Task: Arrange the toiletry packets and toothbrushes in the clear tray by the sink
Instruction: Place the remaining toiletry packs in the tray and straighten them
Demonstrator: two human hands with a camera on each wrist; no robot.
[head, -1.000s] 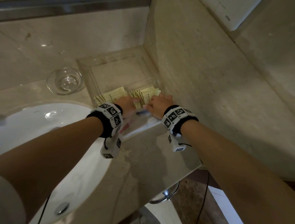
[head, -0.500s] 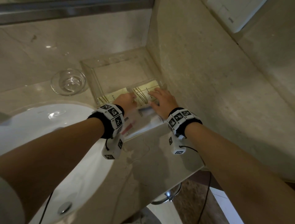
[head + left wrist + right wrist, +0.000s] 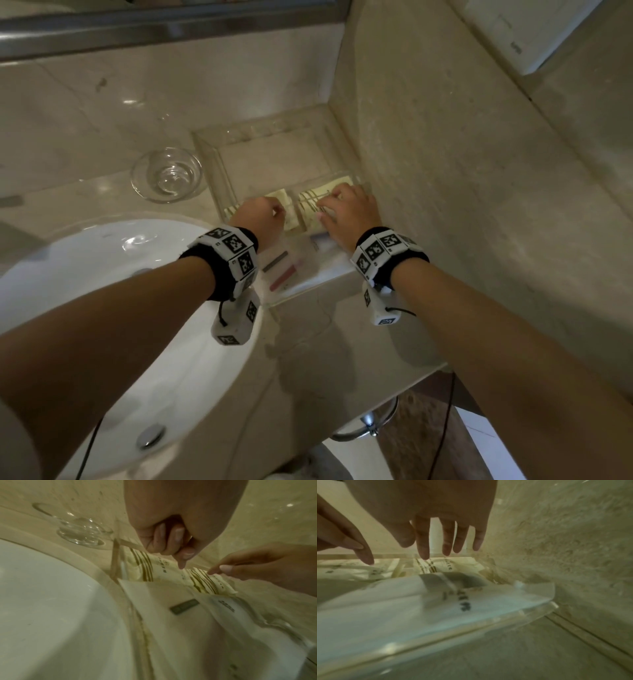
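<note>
A clear tray (image 3: 205,161) stands on the counter against the right wall. Its middle compartments hold two stacks of yellow striped packets, the left stack (image 3: 291,222) and the right stack (image 3: 310,205). White-wrapped toothbrush packets (image 3: 287,270) lie in the near compartment. My left hand (image 3: 260,214) hovers over the left stack (image 3: 145,566), most fingers curled and one fingertip (image 3: 181,566) touching the top packet. My right hand (image 3: 349,212) reaches over the right stack (image 3: 205,582), and the right wrist view shows its straight fingers (image 3: 423,550) pointing down at the packets.
A small glass bowl (image 3: 168,174) sits left of the tray. The white sink basin (image 3: 102,291) lies at the near left. The stone wall (image 3: 445,171) stands tight against the tray's right side. The counter edge (image 3: 411,377) runs just behind my right wrist.
Both hands have shifted a little farther over the yellow packets. The right hand's fingers went from curled to stretched over the right stack.
</note>
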